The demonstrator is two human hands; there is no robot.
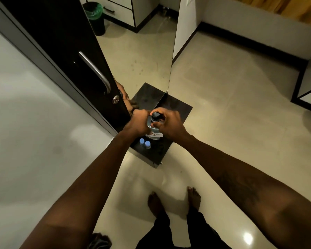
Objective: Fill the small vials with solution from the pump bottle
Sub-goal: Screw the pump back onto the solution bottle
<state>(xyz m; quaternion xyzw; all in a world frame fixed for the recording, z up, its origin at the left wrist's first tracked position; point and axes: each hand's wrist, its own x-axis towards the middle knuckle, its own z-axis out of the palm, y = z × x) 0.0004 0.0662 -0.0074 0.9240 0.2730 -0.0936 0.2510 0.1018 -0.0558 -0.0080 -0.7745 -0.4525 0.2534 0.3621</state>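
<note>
A clear pump bottle (153, 131) with a black pump head (155, 116) and a white label stands on a small dark shelf (176, 112). My right hand (169, 123) wraps around the bottle's neck and pump from the right. Closed in a fist, my left hand (138, 122) presses against the bottle's left side at the spout; what it holds is hidden. Two small vials with blue caps (144, 142) stand upright on the shelf just in front of the bottle, below my left wrist.
A tall mirror (142, 56) rises behind the shelf, reflecting my left hand. A dark door with a metal handle (95, 71) stands to the left. A black bin with a green liner (94, 17) shows in the mirror. My bare feet (174, 200) are on the pale tiled floor.
</note>
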